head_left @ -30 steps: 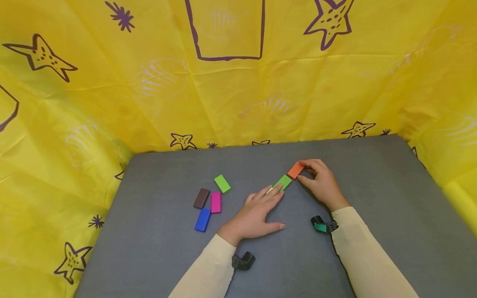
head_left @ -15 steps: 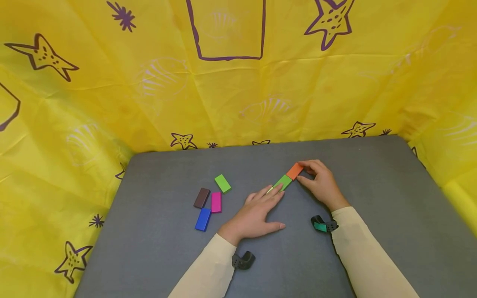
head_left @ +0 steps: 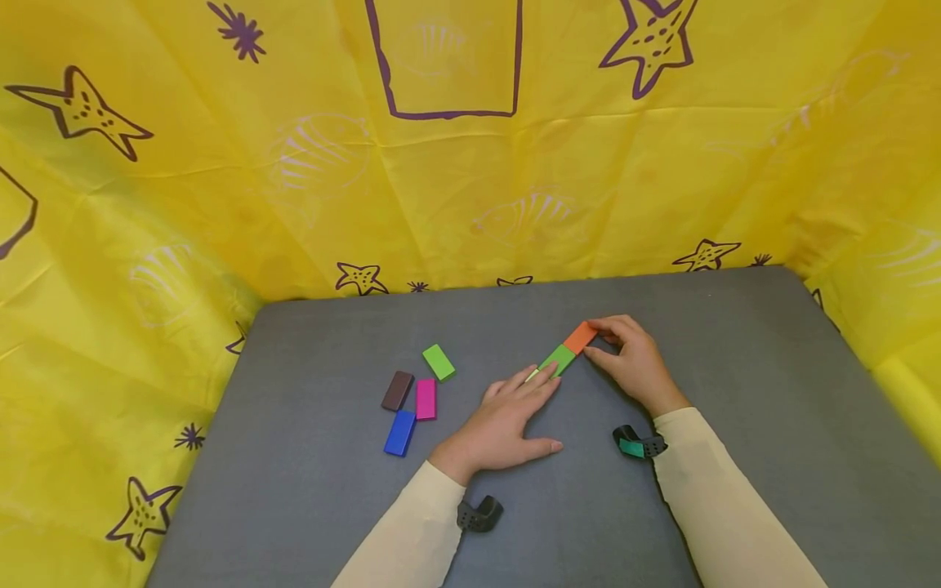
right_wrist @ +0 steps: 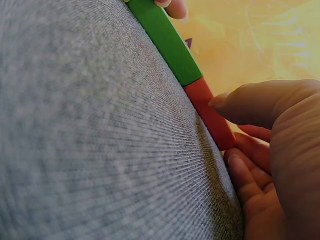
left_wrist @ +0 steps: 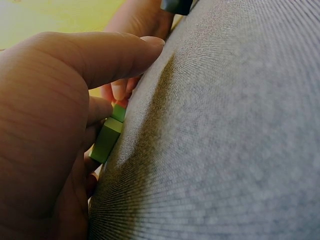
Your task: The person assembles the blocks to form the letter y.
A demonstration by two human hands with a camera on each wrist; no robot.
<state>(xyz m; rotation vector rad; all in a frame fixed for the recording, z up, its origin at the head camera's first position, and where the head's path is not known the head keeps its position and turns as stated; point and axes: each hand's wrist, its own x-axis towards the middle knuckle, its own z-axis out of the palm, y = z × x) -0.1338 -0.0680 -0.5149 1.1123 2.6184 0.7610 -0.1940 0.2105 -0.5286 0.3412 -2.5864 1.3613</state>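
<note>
On the desk, the orange block lay with its long axis slanting from near left to far right. The right hand pinched it, thumb at its side, fingers at its far end. Its near end met the green block, which pointed along the same diagonal. A yellow-green block adjoined that one's near end, partly covered by the left hand, whose fingers stretched straight across the row.
</note>
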